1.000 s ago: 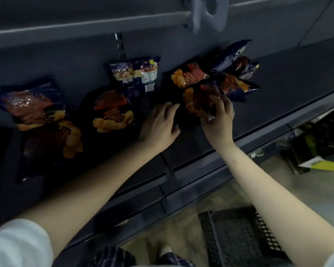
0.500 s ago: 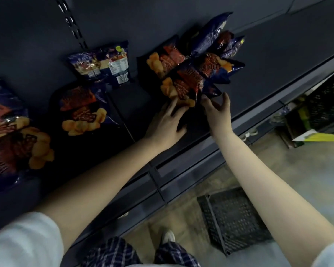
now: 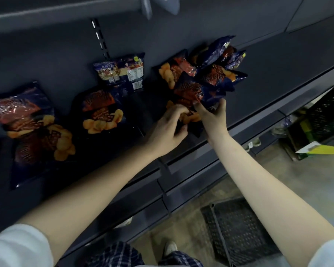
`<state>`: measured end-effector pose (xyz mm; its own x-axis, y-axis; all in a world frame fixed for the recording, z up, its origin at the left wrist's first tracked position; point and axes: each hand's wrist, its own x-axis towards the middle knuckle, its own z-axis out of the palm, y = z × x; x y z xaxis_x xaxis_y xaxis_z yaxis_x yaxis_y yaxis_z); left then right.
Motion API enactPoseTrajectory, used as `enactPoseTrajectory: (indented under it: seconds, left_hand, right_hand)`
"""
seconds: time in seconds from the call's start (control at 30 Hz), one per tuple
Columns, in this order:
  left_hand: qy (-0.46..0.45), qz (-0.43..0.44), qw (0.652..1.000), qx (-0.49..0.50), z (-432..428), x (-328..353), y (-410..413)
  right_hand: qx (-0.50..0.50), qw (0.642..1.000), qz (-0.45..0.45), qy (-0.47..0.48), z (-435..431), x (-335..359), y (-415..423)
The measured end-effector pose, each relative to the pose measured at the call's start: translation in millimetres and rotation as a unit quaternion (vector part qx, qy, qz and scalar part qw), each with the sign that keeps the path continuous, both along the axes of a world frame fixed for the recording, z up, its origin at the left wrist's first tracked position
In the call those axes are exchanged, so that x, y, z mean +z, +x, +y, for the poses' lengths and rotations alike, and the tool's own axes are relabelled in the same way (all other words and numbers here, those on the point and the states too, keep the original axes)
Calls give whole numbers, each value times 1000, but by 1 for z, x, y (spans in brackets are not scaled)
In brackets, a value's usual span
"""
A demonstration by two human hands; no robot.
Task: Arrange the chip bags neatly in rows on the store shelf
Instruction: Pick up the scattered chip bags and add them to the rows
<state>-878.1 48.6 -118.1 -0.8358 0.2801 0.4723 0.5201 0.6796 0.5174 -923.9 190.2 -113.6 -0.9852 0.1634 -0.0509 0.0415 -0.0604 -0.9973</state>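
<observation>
A black crate (image 3: 239, 234) is seen on the floor (image 3: 278, 180), lower right. At centre, a chip bag (image 3: 189, 93) on the shelf (image 3: 278, 60) is gripped by the left hand (image 3: 168, 132), fingers (image 3: 176, 110) curled on its lower edge, and pinched by the right hand (image 3: 213, 120). A jumbled pile (image 3: 220, 60) is crowded behind it; flat bags (image 3: 100, 110) are laid at left.

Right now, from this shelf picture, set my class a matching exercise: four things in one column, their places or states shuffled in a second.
Things: 1 left hand; 2 barcode bag; 3 black crate; 4 far-left bag.
States: A on the floor; B overlaps a second bag at the shelf's left end; C grips the front bag's lower end; D back side out, by the back wall.
Pairs: 1-C; 2-D; 3-A; 4-B.
</observation>
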Motion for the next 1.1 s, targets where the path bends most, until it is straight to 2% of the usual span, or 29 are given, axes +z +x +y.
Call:
enactPoseTrajectory:
  seconds: [0.1,0.13,0.2,0.27,0.33,0.37,0.43,0.57,0.9,1.1]
  left_hand:
    - [93,36,993,70,-18,24,-3]
    - [139,24,985,97,-23,34,-3]
    - [248,-53,958,137,-35,50,-3]
    - [346,-175,911,140,-46,59,1]
    - [431,-299,846,90,-53,62,9]
    - [459,-343,817,58,-55,61,14]
    - [488,-376,787,23,-56,61,26]
    - [512,-374,772,43,-62,60,44]
    - [515,-345,771,147,-97,50,70]
    - [546,-308,759,175,-128,44,95]
  right_hand:
    - [44,999,15,-27,-1,10,5]
    - [68,997,15,-44,-1,14,7]
    - [118,990,12,-81,0,22,12]
    - [157,982,15,-107,0,29,19]
    - [191,974,17,-120,-1,35,29]
    - [211,970,16,-118,-3,35,33]
    - [250,963,18,-102,-7,36,42]
    - [284,953,15,-106,-18,36,54]
    - [327,934,-17,-140,-57,31,68]
    - [404,904,-55,-130,-92,25,73]
